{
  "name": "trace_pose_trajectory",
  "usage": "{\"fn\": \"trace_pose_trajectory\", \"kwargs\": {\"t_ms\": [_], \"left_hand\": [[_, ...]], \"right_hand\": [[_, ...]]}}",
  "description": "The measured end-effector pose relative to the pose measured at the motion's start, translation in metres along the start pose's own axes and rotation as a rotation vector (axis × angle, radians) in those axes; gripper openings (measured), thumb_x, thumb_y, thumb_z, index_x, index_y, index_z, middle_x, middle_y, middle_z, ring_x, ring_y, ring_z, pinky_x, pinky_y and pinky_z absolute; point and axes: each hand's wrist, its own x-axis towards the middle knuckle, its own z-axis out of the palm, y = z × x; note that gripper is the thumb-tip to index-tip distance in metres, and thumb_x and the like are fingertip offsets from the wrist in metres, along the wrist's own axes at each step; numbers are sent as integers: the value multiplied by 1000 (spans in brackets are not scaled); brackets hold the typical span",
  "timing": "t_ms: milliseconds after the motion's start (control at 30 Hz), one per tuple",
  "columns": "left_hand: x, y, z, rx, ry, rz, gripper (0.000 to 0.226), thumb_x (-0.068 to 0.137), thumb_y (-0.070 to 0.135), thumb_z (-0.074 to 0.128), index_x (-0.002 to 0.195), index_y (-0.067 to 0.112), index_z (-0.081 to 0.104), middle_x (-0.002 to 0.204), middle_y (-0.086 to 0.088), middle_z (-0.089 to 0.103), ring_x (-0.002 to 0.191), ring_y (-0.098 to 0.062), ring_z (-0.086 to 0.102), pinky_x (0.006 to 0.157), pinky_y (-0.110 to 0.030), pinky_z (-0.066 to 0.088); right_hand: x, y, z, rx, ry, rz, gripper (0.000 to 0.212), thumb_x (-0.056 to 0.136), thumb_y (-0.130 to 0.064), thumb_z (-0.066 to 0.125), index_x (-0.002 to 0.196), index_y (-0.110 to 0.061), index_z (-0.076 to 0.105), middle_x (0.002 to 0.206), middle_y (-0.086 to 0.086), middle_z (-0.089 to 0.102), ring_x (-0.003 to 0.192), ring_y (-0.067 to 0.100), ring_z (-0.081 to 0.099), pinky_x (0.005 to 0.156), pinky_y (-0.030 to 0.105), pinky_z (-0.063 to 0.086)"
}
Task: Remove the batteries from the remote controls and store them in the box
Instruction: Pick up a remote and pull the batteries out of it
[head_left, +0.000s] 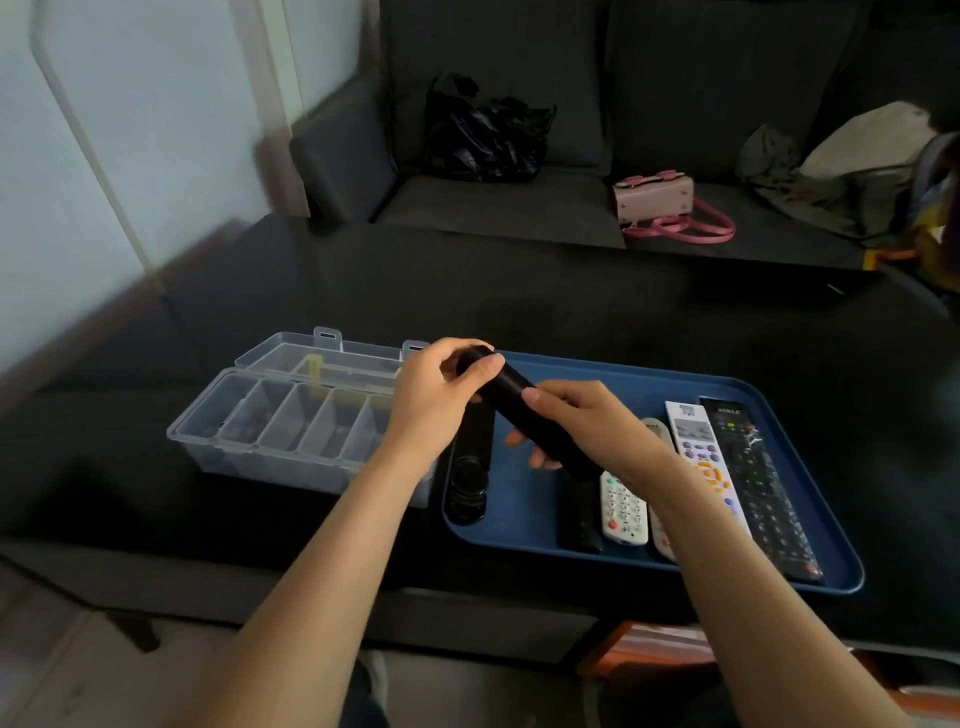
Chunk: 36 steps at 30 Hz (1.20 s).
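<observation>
Dark table (571, 312) bears blue tray (524, 519) and, left beside it, clear compartment box (270, 431), lid open. Remotes lie in tray: black (470, 467), white (623, 512), long black (763, 488). Left hand (434, 400) and right hand (582, 426) both grip black remote (519, 400), held tilted above tray.

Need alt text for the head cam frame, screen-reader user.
Both hands, left hand and right hand, hold a black remote above a blue tray of remotes. An open clear compartment box sits left of the tray on a dark table.
</observation>
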Motion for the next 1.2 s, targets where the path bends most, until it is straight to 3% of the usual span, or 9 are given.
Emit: {"fn": "trace_pose_trajectory", "kwargs": {"t_ms": [333,533,633,800,900,1000,1133,1200], "left_hand": [[2,-3,3,-43,-5,-42,12,87,22,61,97,17,66,90,-2,68,86,-11,66,64,-16,52],[3,-6,7,16,84,10,20,84,18,66,101,9,64,92,-4,68,87,-11,66,60,-16,53],[3,-7,7,109,92,56,19,82,20,68,99,12,64,90,-3,68,85,-11,66,66,-21,55],[3,-6,8,232,137,121,18,81,24,69,97,16,65,98,8,66,93,-6,61,75,-7,44],[1,-1,9,203,171,142,15,81,24,69,93,19,62,104,10,65,101,-5,58,80,-11,44],[-2,4,10,133,190,179,18,80,21,71,85,24,53,92,7,68,90,-8,64,77,-24,51],[-7,0,15,310,203,244,27,79,19,72,83,18,45,78,3,66,71,-9,64,59,-12,46],[-7,-7,21,432,195,321,31,79,12,71,78,18,41,78,-1,66,68,-12,62,57,-13,45]], "right_hand": [[-1,-4,-1,-187,141,-48,30,94,-36,54,80,-11,64,58,3,68,39,10,54,42,20,46],[-5,-4,5,111,70,101,44,101,-40,35,94,-6,63,71,14,70,52,18,59,45,26,49],[-7,-3,5,166,36,140,32,101,-31,40,96,-9,62,76,12,70,55,17,57,48,27,51],[-9,-2,3,156,52,123,29,100,-29,43,95,-10,64,79,12,71,57,16,57,49,26,51],[-7,0,3,159,114,118,29,98,-32,46,100,-9,63,80,12,70,55,14,58,47,25,51],[-4,3,-1,229,228,168,30,99,-35,45,101,-11,62,78,13,68,53,14,57,44,25,48],[-1,9,-8,316,311,263,25,101,-25,42,96,-8,59,78,15,67,50,16,55,42,24,46],[0,11,-10,374,332,269,23,101,-22,42,101,-5,58,78,16,67,49,17,55,42,24,46]]}}
